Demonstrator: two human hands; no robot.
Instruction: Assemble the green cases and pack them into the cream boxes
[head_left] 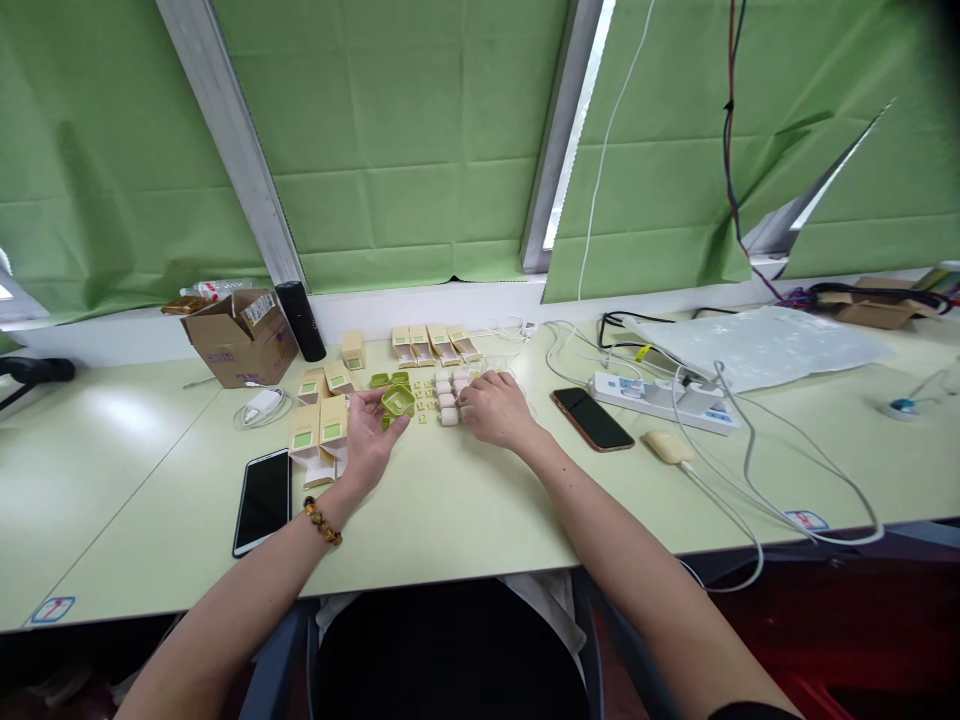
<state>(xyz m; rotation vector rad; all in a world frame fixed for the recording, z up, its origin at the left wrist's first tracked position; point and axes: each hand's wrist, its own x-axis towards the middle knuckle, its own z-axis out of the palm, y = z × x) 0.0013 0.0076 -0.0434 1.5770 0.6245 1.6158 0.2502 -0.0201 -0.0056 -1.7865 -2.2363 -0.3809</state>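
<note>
My left hand (367, 435), with a beaded bracelet at the wrist, grips a small green plastic tray (398, 401) by its side, tilted toward me. More green trays (381, 380) lie just behind it. Right of them small yellow pieces (421, 402) stand in rows. Alongside is a group of small white rounded pieces (448, 415). My right hand (496, 410) reaches over the right side of this group with its fingers bent down. Its fingertips are partly hidden, so what they pinch cannot be made out.
Small open cardboard boxes (304, 440) stand left of my left hand, with more boxes (435, 345) at the back. Phones (262, 502) (592, 419) lie on both sides. A power strip (667, 402) with trailing white cables is at right. A larger carton (251, 350) stands back left.
</note>
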